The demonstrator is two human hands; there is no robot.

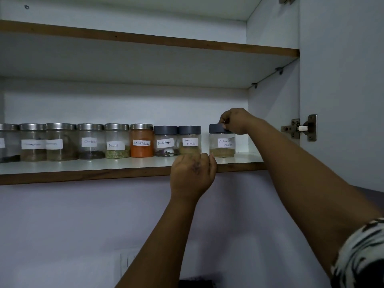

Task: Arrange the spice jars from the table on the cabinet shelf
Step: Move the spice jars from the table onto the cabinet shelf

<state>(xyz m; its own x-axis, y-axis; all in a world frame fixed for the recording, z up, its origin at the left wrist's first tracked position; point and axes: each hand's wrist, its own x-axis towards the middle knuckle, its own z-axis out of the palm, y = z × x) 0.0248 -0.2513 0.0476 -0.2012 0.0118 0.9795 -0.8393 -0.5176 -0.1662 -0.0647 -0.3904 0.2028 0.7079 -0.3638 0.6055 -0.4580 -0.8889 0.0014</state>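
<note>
1. The coriander powder jar (222,143) stands upright at the right end of the cabinet shelf (124,164), set apart from the row by a gap.
2. The right hand (235,121) pinches the rim of its dark lid (216,128) with bent fingers.
3. The left hand (193,173) curls loosely over the shelf's front edge, holding nothing.
4. The garam masala jar (189,139) and black pepper jar (165,141) touch, continuing the row leftward.
</note>
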